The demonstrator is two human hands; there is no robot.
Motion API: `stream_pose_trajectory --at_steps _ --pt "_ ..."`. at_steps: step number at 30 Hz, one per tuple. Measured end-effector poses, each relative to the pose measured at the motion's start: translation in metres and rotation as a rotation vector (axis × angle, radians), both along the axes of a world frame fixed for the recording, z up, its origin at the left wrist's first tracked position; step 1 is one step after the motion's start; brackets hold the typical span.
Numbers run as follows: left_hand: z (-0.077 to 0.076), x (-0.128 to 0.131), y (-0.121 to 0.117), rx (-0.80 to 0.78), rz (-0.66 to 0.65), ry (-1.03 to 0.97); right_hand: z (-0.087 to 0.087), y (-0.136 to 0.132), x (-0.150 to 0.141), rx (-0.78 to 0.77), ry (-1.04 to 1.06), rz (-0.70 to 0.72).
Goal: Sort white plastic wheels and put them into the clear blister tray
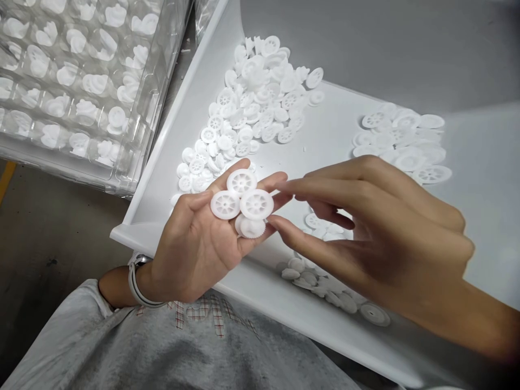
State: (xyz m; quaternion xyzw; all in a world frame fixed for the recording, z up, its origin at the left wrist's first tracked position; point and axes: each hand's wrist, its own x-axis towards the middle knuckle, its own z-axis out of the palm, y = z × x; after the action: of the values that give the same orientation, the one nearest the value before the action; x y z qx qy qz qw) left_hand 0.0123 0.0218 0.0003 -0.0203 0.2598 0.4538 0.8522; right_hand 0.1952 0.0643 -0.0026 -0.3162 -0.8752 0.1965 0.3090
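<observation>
My left hand [207,238] lies palm up over the near left part of the tray, with several white plastic gears resting on its fingers. Three round spoked gears, one of them the largest-looking gear [257,204], face up in a cluster. Below them sits a smaller toothed gear [252,227], partly covered. From the right comes my right hand [377,233], its thumb and index fingertips apart beside the cluster's right edge. Nothing shows between those fingertips; whether the thumb touches a gear I cannot tell.
A white tray [162,141] holds a large pile of gears [260,97], another heap [402,141] at right and more loose gears [325,287] along its near wall. At upper left stands a clear compartment tray [142,127] with white parts in its pockets.
</observation>
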Motion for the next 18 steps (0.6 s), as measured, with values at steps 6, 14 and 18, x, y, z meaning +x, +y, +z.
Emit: stream_pose_trajectory --at_steps 6,14,18 --pt "-0.001 0.001 -0.001 0.013 -0.010 0.002 -0.005 -0.005 0.002 0.165 -0.141 -0.036" --pt "-0.002 0.001 -0.001 0.011 0.003 0.026 0.002 -0.004 -0.003 -0.043 -0.017 -0.020" --pt "-0.002 0.002 -0.002 0.014 0.017 0.023 0.006 0.001 -0.003 -0.409 0.088 -0.044"
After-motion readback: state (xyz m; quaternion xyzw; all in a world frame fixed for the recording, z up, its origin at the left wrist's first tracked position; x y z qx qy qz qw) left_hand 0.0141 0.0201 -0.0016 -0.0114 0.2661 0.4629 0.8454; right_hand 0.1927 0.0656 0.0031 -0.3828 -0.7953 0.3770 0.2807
